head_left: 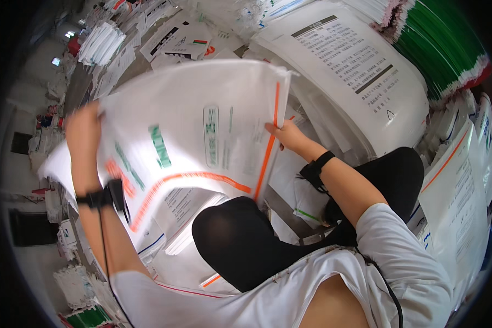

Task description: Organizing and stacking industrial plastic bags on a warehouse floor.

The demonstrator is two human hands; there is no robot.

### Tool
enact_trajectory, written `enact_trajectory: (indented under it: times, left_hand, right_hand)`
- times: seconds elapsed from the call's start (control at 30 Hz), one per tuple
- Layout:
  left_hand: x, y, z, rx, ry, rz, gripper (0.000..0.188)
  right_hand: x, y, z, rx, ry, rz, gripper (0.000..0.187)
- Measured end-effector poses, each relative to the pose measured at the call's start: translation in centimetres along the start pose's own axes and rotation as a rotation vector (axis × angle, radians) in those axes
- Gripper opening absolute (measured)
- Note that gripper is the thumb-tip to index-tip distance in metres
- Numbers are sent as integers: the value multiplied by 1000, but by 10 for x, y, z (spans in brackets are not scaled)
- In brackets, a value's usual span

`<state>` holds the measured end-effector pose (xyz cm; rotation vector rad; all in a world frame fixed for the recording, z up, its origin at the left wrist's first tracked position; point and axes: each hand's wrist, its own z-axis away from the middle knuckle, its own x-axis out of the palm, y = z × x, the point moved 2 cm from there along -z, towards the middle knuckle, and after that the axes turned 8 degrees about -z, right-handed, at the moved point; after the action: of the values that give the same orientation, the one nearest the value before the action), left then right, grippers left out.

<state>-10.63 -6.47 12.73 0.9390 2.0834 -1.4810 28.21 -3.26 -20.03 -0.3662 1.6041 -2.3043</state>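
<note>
White printed sack [191, 104] held up btwn hands, just beyond black-clad L knee [229, 232] – R hand [284, 135] pinching its orange-striped right edge, L hand [83, 128] – blurred – closed on its left side.

Left hand [84, 128] raised, blurred, fingers curled; right hand [287, 135] pinching, forearms [349, 183] well apart.

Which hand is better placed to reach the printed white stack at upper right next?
The right hand, I'd judge: it is nearer the stack, though it grips the raised white sheet by its orange-striped edge. The left hand, blurred, is at that sheet's far side.
</note>
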Motion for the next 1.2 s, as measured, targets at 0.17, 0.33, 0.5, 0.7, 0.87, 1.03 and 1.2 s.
enact_trajectory:
  times: [0.17, 0.33, 0.5, 0.7, 0.87, 1.03, 1.2]
  left_hand:
    - [5, 53, -122, -114, 857, 60, 39]
    - [178, 152, -61, -172, 277, 563, 60]
    - [355, 254, 167, -493, -888, 1045, 68]
    - [377, 300, 295, -1291, -1312, 1604, 63]
    - [295, 315, 235, -1547, -1141, 1953, 45]
    - [307, 312, 219, -1107, -670, 2081, 41]
    - [352, 307, 220, -895, -542, 1832, 40]
  right_hand:
    - [20, 24, -76, 42, 150, -598, 28]
    - [13, 99, -135, 284, 216, -649, 27]
    - [23, 162, -159, 463, 345, -752, 29]
    - [42, 166, -150, 501, 337, -856, 25]
    - [33, 155, -146, 482, 391, -955, 21]
    - [32, 176, -138, 409, 348, -1026, 20]
    - [45, 182, -126, 477, 300, -920, 32]
